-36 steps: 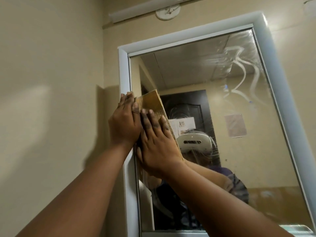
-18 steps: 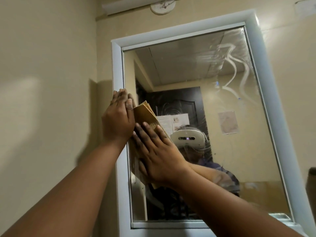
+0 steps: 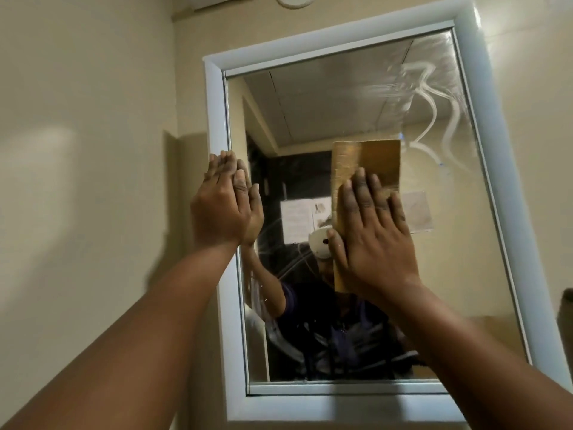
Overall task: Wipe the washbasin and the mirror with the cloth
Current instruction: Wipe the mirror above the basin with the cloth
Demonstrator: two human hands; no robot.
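Both my bare arms reach up and forward, elbows low, wrists nearly straight. My left hand (image 3: 221, 209) is flat, fingers straight and close together, pointing up, the palm pressed against the surface ahead. My right hand (image 3: 373, 240) is raised to about the same height, well apart from the left, fingers straight and slightly spread, the palm pressing flat, thumb out to the side

Home washroom, white-framed wall mirror (image 3: 310, 119), plain beige walls (image 3: 77, 150), reflected dark door (image 3: 297, 175)

no legible text, papers reflected in mirror (image 3: 356, 97) too blurred to read
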